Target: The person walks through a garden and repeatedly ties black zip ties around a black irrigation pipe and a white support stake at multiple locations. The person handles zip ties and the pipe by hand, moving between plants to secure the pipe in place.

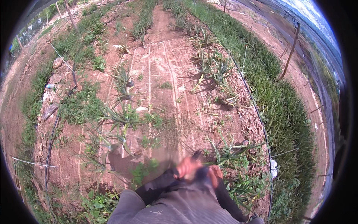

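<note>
Close in front of my body, my left hand is curled and smeared by motion. Just right of it, my right hand is closed too, its fingers turned inward. A dark, blurred thing lies between the two hands, and a dark tip pokes up beyond the left one; their kind cannot be made out. A spiky, long-leaved plant grows just past my right hand. Low green weeds stand left of my left forearm.
Reddish soil runs ahead between two rows of spiky plants. A black hose borders a thick green grass strip on the right; another hose runs along the left. A wooden post stands at the far right.
</note>
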`<state>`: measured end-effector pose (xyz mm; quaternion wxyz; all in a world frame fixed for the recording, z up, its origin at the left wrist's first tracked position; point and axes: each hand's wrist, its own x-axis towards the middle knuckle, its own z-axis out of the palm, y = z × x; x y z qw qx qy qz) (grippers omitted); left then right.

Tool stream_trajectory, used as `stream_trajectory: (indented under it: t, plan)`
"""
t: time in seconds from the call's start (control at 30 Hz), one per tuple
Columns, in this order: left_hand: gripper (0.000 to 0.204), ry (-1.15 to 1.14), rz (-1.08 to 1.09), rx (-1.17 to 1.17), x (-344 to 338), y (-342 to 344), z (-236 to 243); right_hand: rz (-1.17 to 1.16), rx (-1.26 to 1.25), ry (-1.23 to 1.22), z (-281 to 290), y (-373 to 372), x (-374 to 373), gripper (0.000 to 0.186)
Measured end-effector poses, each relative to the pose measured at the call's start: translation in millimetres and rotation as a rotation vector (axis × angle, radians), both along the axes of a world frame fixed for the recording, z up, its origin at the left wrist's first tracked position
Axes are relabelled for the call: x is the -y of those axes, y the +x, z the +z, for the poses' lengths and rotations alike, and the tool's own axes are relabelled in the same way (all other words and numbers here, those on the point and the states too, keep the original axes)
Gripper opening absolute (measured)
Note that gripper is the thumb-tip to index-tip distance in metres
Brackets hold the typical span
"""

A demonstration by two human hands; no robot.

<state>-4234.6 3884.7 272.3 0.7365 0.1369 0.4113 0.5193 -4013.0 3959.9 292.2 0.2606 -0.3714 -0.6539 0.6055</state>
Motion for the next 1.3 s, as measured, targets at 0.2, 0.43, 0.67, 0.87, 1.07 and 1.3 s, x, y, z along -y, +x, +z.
stream_trajectory:
  t: [0.2, 0.43, 0.67, 0.87, 1.07, 1.3]
  plan:
    - [0.03, -0.121, -0.087, -0.298, -124.5, -62.6, 72.1, 0.277, -0.082, -0.103, 23.8, -90.5, -84.2, 0.022]
    - [0.034, -0.194, -0.321, -0.59, -247.7, -133.5, 81.8, 0.337, 0.095, -0.423, 8.0, -152.1, -233.1, 0.014]
    - [0.028, 0.047, -0.546, -0.582, -391.6, -155.5, 58.7, 0.235, 0.23, 0.269, 28.8, -166.4, -354.5, 0.019]
    - [0.049, 0.306, -1.0, -1.095, -528.3, -120.3, 100.8, -0.122, 0.22, 0.046, 1.8, -127.7, -410.8, 0.017]
    - [0.04, 0.528, -0.976, -1.002, -656.7, -85.4, 39.5, -0.41, 0.232, -0.074, 6.6, -98.6, -487.7, 0.02]
    - [0.013, -0.105, -1.087, -0.379, -806.5, -58.3, 54.9, -0.576, 0.404, 0.004, 28.5, -74.6, -573.4, 0.016]
